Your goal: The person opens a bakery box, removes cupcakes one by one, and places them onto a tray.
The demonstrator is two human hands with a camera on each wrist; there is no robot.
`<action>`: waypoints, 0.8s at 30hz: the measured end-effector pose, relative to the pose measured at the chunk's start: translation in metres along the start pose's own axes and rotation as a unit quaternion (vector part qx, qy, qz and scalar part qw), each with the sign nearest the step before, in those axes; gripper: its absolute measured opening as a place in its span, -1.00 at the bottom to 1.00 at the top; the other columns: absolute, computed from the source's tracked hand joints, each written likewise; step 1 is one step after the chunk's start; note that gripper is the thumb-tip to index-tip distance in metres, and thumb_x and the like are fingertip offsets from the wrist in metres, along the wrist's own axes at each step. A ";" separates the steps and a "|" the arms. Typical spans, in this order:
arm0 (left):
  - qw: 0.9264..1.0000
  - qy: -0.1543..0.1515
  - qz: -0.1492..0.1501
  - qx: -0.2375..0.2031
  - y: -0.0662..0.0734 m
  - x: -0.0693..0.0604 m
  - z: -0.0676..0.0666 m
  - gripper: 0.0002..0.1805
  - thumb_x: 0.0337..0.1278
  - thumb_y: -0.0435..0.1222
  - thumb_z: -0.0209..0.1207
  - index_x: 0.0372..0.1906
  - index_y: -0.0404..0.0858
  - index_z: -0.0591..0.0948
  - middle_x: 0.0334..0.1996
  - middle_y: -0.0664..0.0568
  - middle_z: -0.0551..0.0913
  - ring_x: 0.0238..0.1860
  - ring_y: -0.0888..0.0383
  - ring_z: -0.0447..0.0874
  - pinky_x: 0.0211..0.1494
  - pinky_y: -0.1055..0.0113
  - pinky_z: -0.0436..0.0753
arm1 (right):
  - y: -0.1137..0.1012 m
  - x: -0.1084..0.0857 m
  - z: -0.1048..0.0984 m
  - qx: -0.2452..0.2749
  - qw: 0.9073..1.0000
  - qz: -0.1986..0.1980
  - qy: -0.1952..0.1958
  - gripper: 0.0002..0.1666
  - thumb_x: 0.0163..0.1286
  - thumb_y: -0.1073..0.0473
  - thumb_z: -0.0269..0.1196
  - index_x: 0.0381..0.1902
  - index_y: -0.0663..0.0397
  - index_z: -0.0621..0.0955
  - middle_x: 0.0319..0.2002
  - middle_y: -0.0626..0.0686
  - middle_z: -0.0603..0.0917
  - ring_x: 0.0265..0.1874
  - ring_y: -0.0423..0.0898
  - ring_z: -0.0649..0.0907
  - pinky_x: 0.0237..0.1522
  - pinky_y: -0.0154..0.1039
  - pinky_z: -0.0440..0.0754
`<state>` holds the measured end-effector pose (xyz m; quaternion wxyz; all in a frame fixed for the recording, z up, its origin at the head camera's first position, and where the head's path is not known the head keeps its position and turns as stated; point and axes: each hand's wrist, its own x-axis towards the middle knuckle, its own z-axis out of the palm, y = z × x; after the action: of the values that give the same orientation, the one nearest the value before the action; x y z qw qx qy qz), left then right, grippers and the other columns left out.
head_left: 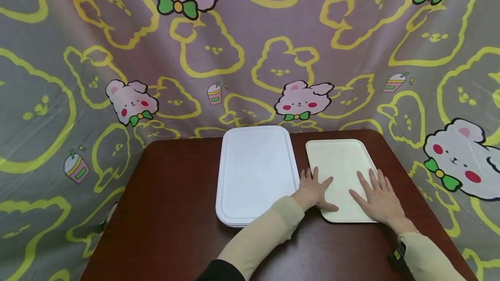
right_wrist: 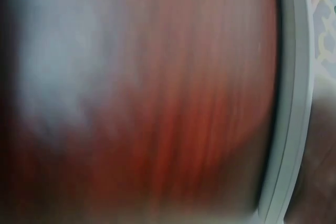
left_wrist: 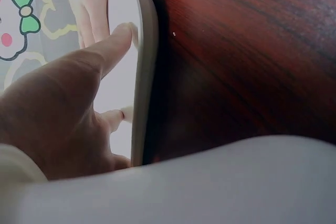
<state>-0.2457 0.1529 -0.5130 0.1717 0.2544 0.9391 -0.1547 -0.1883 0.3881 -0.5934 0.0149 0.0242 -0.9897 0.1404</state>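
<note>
A cream rectangular tray [head_left: 340, 159] with rounded corners lies on the right half of the table. My left hand [head_left: 315, 191] touches its left edge, fingers spread, thumb over the surface. My right hand [head_left: 383, 199] rests on its right side with the fingers spread and straight. In the left wrist view the left hand [left_wrist: 58, 98] meets the tray's pale rim [left_wrist: 148, 40]. The right wrist view is blurred; a layered pale rim [right_wrist: 295, 103] curves down its right side, with part of the right hand [right_wrist: 321, 156] beyond it.
White trays [head_left: 255, 164], stacked, lie just left of the cream tray, under my left forearm. The dark brown table [head_left: 172, 194] extends left and toward me. A patterned cloth [head_left: 250, 55] hangs behind the table and along its sides.
</note>
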 end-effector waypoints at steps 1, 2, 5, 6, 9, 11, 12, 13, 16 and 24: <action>1.000 0.000 0.001 0.000 0.000 0.000 0.001 0.11 0.14 0.71 0.00 0.74 0.62 -0.14 0.84 0.16 -0.05 0.82 0.14 0.01 0.84 0.22 0.08 | 0.002 0.001 -0.001 0.000 1.000 -0.003 -0.004 0.08 0.68 -0.42 0.03 0.78 0.21 0.10 0.72 0.60 -0.05 0.74 0.58 -0.20 0.74 0.53 -0.24; 1.000 -0.001 0.003 0.001 0.001 0.001 0.002 0.11 0.14 0.71 0.00 0.74 0.61 -0.15 0.84 0.15 -0.05 0.82 0.13 0.01 0.84 0.22 0.07 | 0.003 0.002 -0.002 -0.001 1.000 -0.005 -0.007 0.07 0.68 -0.41 0.03 0.78 0.20 0.10 0.72 0.59 -0.05 0.74 0.57 -0.19 0.74 0.53 -0.23; 1.000 -0.003 0.003 0.005 0.002 0.000 0.002 0.11 0.14 0.72 -0.02 0.74 0.62 -0.15 0.84 0.15 -0.05 0.82 0.12 0.01 0.84 0.22 0.07 | 0.007 0.003 -0.004 -0.008 1.000 -0.014 -0.013 0.07 0.68 -0.41 0.03 0.79 0.17 0.09 0.73 0.57 -0.05 0.75 0.56 -0.19 0.74 0.53 -0.23; 1.000 0.001 0.002 0.007 0.003 -0.001 0.002 0.10 0.14 0.72 -0.02 0.73 0.63 -0.14 0.84 0.16 -0.03 0.82 0.13 0.02 0.84 0.23 0.08 | 0.008 0.004 -0.004 -0.011 1.000 -0.017 -0.013 0.07 0.67 -0.41 0.04 0.79 0.17 0.09 0.73 0.57 -0.04 0.75 0.55 -0.19 0.74 0.53 -0.22; 1.000 0.005 -0.001 0.009 0.003 -0.002 0.001 0.11 0.13 0.73 -0.03 0.73 0.62 -0.14 0.84 0.15 -0.03 0.82 0.11 0.01 0.84 0.22 0.07 | 0.009 0.006 -0.005 -0.015 1.000 -0.022 -0.013 0.07 0.67 -0.41 0.04 0.79 0.16 0.09 0.74 0.55 -0.04 0.76 0.54 -0.19 0.75 0.51 -0.23; 1.000 0.007 -0.002 0.010 0.003 -0.003 0.001 0.11 0.12 0.73 -0.03 0.73 0.62 -0.14 0.84 0.15 -0.03 0.82 0.11 0.01 0.84 0.21 0.07 | 0.009 0.006 -0.005 -0.015 1.000 -0.023 -0.013 0.07 0.67 -0.41 0.04 0.79 0.15 0.09 0.74 0.54 -0.05 0.76 0.53 -0.19 0.76 0.50 -0.24; 1.000 0.007 -0.003 0.009 0.004 -0.003 0.001 0.12 0.12 0.73 -0.03 0.73 0.62 -0.14 0.84 0.15 -0.03 0.82 0.11 0.01 0.84 0.21 0.07 | 0.009 0.006 -0.004 -0.014 1.000 -0.022 -0.013 0.07 0.67 -0.41 0.04 0.79 0.15 0.09 0.74 0.54 -0.04 0.76 0.53 -0.19 0.76 0.50 -0.23; 1.000 0.008 -0.003 0.009 0.003 -0.003 0.001 0.12 0.11 0.73 -0.02 0.73 0.63 -0.14 0.84 0.15 -0.03 0.82 0.11 0.01 0.85 0.21 0.07 | 0.008 0.007 -0.005 -0.013 1.000 -0.020 -0.013 0.07 0.67 -0.41 0.04 0.79 0.15 0.10 0.74 0.54 -0.04 0.76 0.53 -0.18 0.75 0.51 -0.22; 1.000 0.007 -0.001 0.007 0.003 -0.002 0.001 0.12 0.11 0.73 -0.02 0.73 0.62 -0.13 0.84 0.14 -0.02 0.82 0.10 0.02 0.85 0.21 0.07 | 0.007 0.006 -0.004 -0.009 1.000 -0.015 -0.014 0.07 0.67 -0.41 0.04 0.79 0.16 0.09 0.74 0.55 -0.04 0.76 0.54 -0.19 0.74 0.52 -0.21; 1.000 -0.006 -0.002 -0.005 0.001 0.002 0.002 0.15 0.14 0.72 -0.03 0.76 0.55 -0.16 0.85 0.08 -0.07 0.84 0.03 -0.04 0.86 0.21 0.03 | -0.001 0.007 0.000 0.002 1.000 -0.001 -0.015 0.08 0.68 -0.44 0.01 0.80 0.15 0.07 0.75 0.53 -0.09 0.76 0.54 -0.22 0.72 0.55 -0.15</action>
<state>-0.2462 0.1538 -0.5157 0.1778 0.2504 0.9394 -0.1520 -0.1949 0.3865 -0.5933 0.0002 0.0271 -0.9895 0.1422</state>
